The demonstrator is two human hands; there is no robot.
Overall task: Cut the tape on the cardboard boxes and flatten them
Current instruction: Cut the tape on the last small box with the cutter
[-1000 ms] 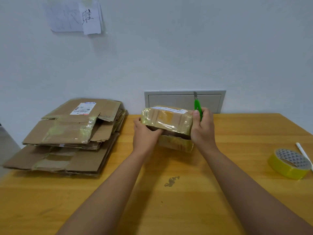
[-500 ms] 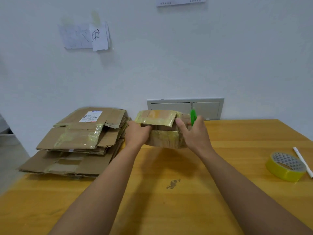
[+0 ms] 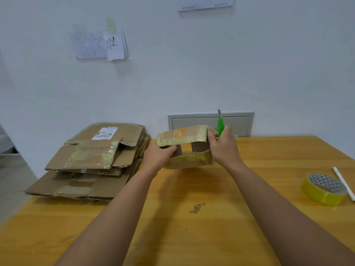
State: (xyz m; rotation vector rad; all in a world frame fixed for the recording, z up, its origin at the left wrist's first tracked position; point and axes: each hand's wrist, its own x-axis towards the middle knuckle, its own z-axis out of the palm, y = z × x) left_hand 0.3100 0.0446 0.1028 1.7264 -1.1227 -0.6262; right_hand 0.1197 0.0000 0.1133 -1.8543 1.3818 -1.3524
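Currently the small tape-wrapped brown cardboard box (image 3: 185, 145) sits between both hands above the yellow wooden table (image 3: 192, 217), long axis left-right: left hand (image 3: 160, 155) grips its left end, right hand (image 3: 222, 145) pinches the top flap while clamping the green utility knife (image 3: 220, 125).

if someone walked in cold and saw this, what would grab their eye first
First, the small taped cardboard box at the middle of the wooden table, pulled open between the left hand and the right hand, which also grips a green utility knife with its blade pointing up. Next, the stack of flattened boxes at the table's left edge, and the yellow tape roll at the right.
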